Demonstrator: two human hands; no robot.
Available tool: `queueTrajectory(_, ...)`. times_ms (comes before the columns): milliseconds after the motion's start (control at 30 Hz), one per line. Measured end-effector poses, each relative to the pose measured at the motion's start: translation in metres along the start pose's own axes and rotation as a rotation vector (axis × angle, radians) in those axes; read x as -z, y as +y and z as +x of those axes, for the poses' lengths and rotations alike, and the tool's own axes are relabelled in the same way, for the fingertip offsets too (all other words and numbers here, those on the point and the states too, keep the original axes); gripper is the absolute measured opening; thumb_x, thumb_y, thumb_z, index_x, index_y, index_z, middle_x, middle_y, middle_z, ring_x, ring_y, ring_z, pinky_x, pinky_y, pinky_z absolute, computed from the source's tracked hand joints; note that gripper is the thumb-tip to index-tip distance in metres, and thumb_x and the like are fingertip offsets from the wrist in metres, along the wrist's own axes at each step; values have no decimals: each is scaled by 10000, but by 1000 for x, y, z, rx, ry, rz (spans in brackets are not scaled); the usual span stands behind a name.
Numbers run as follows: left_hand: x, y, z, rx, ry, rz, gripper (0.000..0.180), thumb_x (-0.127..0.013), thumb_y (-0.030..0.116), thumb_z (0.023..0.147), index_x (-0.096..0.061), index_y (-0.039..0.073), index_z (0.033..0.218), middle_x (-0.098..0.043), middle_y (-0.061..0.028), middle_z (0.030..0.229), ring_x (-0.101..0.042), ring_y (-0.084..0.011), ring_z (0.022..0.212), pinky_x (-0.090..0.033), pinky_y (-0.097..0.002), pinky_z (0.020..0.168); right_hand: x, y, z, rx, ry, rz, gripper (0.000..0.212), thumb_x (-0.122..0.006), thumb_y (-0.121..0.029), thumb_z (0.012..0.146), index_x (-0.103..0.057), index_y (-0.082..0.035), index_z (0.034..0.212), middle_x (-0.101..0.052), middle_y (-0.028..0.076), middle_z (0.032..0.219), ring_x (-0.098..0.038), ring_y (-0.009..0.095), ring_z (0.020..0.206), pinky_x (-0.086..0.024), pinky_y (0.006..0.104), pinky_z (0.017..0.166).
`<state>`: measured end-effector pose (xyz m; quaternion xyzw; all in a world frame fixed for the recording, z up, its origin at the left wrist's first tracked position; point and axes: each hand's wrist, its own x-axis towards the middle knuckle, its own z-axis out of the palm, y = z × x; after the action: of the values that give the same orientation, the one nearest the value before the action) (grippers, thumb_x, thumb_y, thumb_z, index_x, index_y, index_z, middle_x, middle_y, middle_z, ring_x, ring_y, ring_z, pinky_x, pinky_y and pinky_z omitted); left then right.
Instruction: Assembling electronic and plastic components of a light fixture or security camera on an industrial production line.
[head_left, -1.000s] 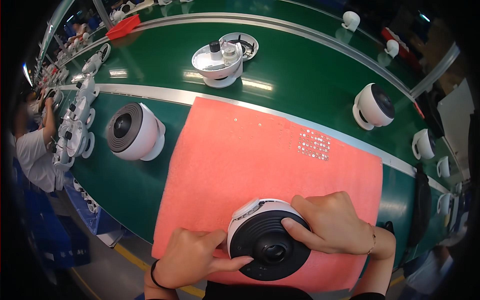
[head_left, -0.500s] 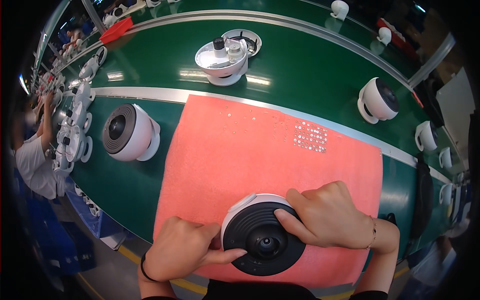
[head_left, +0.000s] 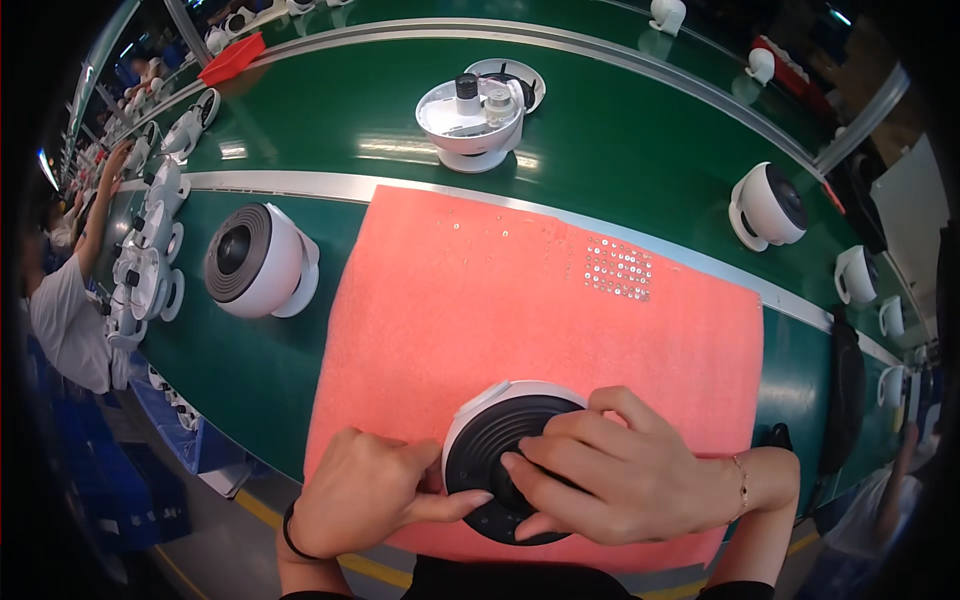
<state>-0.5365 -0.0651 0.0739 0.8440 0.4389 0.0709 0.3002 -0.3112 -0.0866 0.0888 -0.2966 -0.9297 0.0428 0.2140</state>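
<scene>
On a pink foam mat [head_left: 410,320] right in front of me rests a round camera [head_left: 482,440] with a white shell and a black ridged face, turned upward. My left hand [head_left: 370,490] grips its left edge, thumb lying on the black face and fingers at the side. My right hand [head_left: 625,480] is bent over the middle and right of the face, fingertips gathered at the central lens, which they mostly cover. Whether they pinch a small part there is hidden. Small screws [head_left: 618,268] stand in rows on the mat's far right, with several loose ones farther left.
Another white camera [head_left: 265,260] stands left of the mat. Beyond the metal rail, an opened camera housing [head_left: 470,125] and a closed camera [head_left: 768,205] sit on the green conveyor [head_left: 330,110]. Half-assembled housings [head_left: 150,260] line the left, beside a co-worker [head_left: 70,320].
My right hand has shifted from the camera's right rim to its centre, over the lens. The left hand keeps its hold. Units on the conveyor have moved slightly right.
</scene>
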Motion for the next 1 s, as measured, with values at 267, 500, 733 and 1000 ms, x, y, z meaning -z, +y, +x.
queueTrajectory(267,9,-15,-7,-50,27,-1,456,-697,448,681,-538,38,560,-477,-78,411,-520,-244,381,-414,-312,396,6,9,19,111,-170,630,288,-574,-65,777,-515,33,1041,-474,237,1187,-477,357,1123,-398,440,930)
queueTrajectory(500,20,-27,-10,-52,14,4,455,-692,453,686,-539,44,557,-483,-78,416,-522,-250,387,-414,-313,402,-13,-16,30,55,80,236,291,-670,-179,711,-594,-78,974,-593,155,1037,-593,230,865,-458,383,820)
queueTrajectory(733,33,-35,-5,-6,-59,38,421,-690,433,693,-589,34,606,-470,-89,408,-515,-265,396,-430,-332,449,-5,10,29,-193,-118,541,339,-602,-235,805,-548,15,1027,-342,284,1261,-447,361,1134,-383,377,927)
queueTrajectory(1000,12,-48,-16,192,-171,-1069,759,-713,252,721,-329,-9,1322,-542,-147,1155,-511,-224,1096,-515,-367,756,-19,15,33,-772,-233,1248,639,-629,-185,807,-231,0,1271,-418,181,1230,-402,243,1189,-328,368,983)
